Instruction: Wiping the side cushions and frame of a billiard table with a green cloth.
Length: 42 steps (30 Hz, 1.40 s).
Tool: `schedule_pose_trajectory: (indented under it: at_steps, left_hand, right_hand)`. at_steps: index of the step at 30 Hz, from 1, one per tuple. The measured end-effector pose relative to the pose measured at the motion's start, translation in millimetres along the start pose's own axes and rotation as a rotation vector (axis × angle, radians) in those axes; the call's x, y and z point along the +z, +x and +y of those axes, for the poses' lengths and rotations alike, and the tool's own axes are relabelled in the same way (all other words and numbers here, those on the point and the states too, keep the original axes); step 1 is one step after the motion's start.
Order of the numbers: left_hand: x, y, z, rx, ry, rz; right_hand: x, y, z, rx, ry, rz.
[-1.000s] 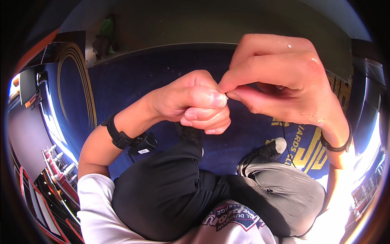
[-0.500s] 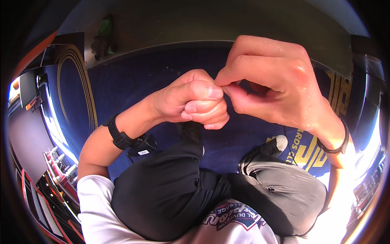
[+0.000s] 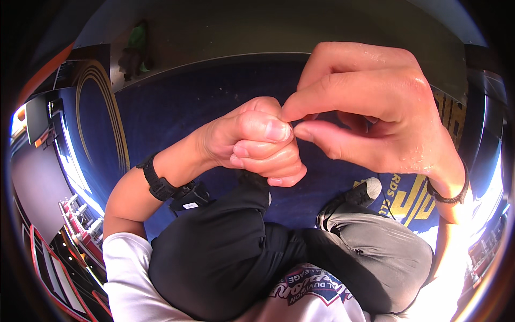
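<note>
My left hand (image 3: 260,142) is closed in a fist, its thumb laid over the curled fingers; whatever it may hold is hidden. Against the far side of that thumb rests the index fingertip of my right hand (image 3: 370,102). The right thumb tip sits close by the left thumbnail, with a small gap between it and the index finger. Its other fingers are curled, and anything in this loose pinch is too small or hidden to name. Both hands have a wet shine. A black watch strap (image 3: 155,180) circles my left wrist, and a dark bracelet (image 3: 450,196) my right.
My crossed legs in dark trousers (image 3: 209,257) rest on a blue mat (image 3: 177,123) with gold markings. By my left knee is a black case (image 3: 188,198) with a white label. A dark panel (image 3: 225,32) spans the far side. Red-and-white equipment (image 3: 83,225) stands at left.
My right hand has shifted slightly right, and its thumb and index fingertips have parted a little. My left fist has lowered and turned slightly.
</note>
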<state>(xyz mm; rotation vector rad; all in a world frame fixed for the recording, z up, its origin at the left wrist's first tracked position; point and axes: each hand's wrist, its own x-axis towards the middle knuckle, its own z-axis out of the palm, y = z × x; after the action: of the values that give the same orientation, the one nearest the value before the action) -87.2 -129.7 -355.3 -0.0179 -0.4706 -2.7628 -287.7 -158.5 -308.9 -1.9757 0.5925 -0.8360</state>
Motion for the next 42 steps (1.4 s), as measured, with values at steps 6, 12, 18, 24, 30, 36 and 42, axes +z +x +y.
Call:
schedule_pose_trajectory:
  at_steps: [6, 12, 18, 24, 30, 36, 42]
  left_hand:
    - [-2.2, -0.7, -4.7, 0.017, -0.006, 0.038]
    - [-3.3, -3.1, -7.4, 0.01, -0.017, 0.036]
    - [-4.9, 2.2, -3.0, 0.011, -0.031, -0.061]
    - [-9.7, 1.7, -0.1, 0.064, -0.052, -0.101]
    - [-10.1, 2.2, 1.8, 0.068, -0.054, -0.103]
    - [-8.2, 0.9, 2.0, 0.092, -0.044, 0.009]
    - [-10.8, 2.2, 0.9, 0.07, -0.023, 0.065]
  right_hand:
    - [8.9, -0.7, 7.7, -0.07, -0.095, 0.061]
    - [14.6, 1.5, 12.1, -0.081, -0.048, 0.068]
    - [6.5, 2.5, 6.9, 0.042, 0.071, 0.012]
    - [10.1, 3.7, 11.5, 0.002, 0.01, 0.043]
    - [10.5, 5.7, 6.6, -0.022, -0.065, 0.088]
    - [17.8, 3.0, 6.9, 0.015, -0.13, 0.171]
    - [17.9, 5.2, 10.8, -0.019, -0.189, 0.16]
